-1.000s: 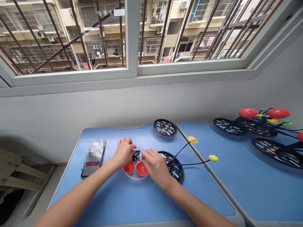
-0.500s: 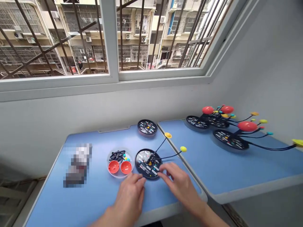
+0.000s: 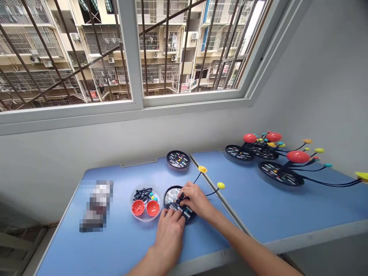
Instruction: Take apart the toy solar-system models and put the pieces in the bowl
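Note:
A round black base (image 3: 171,196) with coloured labels lies on the blue table (image 3: 115,245). My right hand (image 3: 193,197) is over its centre, fingers pinched on the small black hub where two thin black arms meet. Those arms end in an orange disc (image 3: 202,169) and a yellow ball (image 3: 220,186). My left hand (image 3: 170,230) rests on the base's near edge, fingers curled against it. Left of the base stands a clear round dish (image 3: 145,208) with two red half-shells, black parts and small coloured beads.
A second black base (image 3: 178,159) lies near the wall. On the adjoining blue table (image 3: 258,207) to the right stand several finished models with red balls (image 3: 298,156) and long arms. A blurred object (image 3: 96,205) lies at the left. A barred window is above.
Both hands left the clear dish and came to the black base. The right hand moved from the base's near edge onto its centre hub. The camera view swung to the right.

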A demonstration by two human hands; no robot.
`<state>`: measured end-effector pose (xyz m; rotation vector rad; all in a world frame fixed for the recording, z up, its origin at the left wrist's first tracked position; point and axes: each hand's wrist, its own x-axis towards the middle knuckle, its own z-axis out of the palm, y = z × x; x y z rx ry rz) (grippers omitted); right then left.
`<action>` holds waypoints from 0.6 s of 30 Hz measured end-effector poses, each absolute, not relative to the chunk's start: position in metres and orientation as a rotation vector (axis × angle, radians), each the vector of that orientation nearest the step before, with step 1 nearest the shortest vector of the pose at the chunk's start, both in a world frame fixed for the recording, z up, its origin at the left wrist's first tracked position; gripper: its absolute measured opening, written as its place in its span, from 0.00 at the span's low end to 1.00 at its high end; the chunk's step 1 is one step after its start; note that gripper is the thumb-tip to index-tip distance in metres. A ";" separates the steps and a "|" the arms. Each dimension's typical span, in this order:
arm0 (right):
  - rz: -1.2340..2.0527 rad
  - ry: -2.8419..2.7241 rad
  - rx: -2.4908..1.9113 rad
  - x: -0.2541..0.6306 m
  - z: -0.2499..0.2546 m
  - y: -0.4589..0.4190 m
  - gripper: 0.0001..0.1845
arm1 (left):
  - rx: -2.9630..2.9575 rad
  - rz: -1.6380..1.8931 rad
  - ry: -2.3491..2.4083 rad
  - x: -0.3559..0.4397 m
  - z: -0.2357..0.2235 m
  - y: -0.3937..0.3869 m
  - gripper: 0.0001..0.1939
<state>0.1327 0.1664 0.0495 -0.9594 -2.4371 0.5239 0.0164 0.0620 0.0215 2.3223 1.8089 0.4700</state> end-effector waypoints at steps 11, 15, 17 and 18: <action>0.582 -2.334 -0.833 0.142 0.102 0.175 0.11 | 2.244 0.466 1.804 0.021 0.025 0.077 0.16; 0.558 -2.318 -0.752 0.145 0.126 0.158 0.10 | 2.169 0.610 1.795 0.024 0.032 0.074 0.15; 0.513 -2.340 -0.617 0.144 0.132 0.136 0.11 | 1.881 0.883 1.713 0.024 0.040 0.064 0.12; 0.481 -2.353 -0.534 0.143 0.132 0.122 0.11 | 1.637 1.019 1.598 0.023 0.046 0.057 0.10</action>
